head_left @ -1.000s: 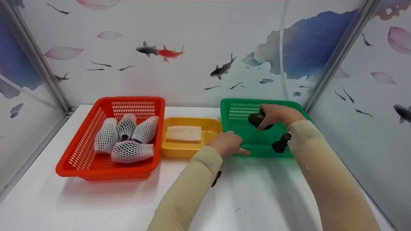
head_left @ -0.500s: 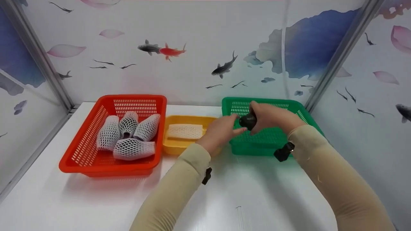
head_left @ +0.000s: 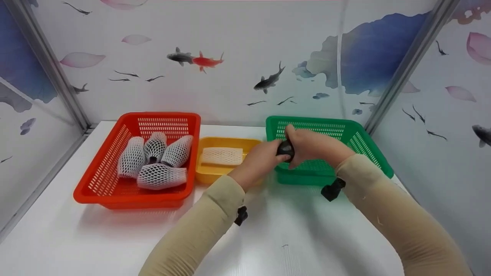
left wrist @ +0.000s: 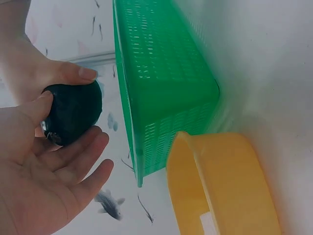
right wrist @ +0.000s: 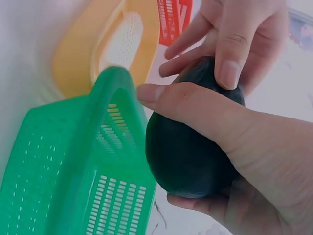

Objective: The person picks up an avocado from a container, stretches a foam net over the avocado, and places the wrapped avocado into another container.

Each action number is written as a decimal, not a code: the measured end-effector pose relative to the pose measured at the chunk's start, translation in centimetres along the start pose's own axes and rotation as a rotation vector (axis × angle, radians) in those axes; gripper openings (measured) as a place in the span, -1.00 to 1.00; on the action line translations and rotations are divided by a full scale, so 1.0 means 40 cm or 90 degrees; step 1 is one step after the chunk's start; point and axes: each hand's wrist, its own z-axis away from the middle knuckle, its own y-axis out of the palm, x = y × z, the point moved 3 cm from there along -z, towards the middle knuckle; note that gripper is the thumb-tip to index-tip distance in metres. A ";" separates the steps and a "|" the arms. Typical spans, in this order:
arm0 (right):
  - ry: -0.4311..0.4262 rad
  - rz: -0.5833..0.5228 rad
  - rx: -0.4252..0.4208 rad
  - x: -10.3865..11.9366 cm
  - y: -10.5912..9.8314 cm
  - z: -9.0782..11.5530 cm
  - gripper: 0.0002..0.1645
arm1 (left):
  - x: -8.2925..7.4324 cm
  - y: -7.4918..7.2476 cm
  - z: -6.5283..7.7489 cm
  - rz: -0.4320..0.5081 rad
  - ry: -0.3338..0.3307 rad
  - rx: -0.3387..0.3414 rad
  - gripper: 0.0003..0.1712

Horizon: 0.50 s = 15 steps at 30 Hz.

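Observation:
A dark, glossy, egg-shaped avocado (head_left: 285, 150) is held in the air over the near left part of the green basket (head_left: 307, 179). My right hand (head_left: 310, 145) grips it, thumb on one side and fingers curled under the other, as the right wrist view shows. My left hand (head_left: 261, 159) pinches the avocado's end (left wrist: 58, 129) between thumb and fingers; its outer fingers stay loosely extended. A flat white foam net sleeve (head_left: 222, 156) lies in the yellow tray (head_left: 209, 178), left of the hands.
At the left, a red basket (head_left: 126, 201) contains several dark items in white foam net sleeves (head_left: 161, 177). The baskets and tray stand in a row on a white table (head_left: 268, 237), before a back wall printed with fish. Side walls flank the table.
The right hand has carried the avocado leftward from over the green basket's middle. My left hand has risen to meet it and now pinches its end.

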 end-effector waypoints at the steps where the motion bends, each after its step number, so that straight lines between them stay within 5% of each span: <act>1: -0.001 0.002 -0.004 0.006 0.002 -0.001 -0.08 | 0.001 -0.004 0.004 -0.018 0.004 0.001 -0.53; 15: -0.050 -0.038 -0.084 0.081 0.032 -0.002 -0.07 | 0.037 -0.049 0.090 -0.083 0.004 -0.008 -0.53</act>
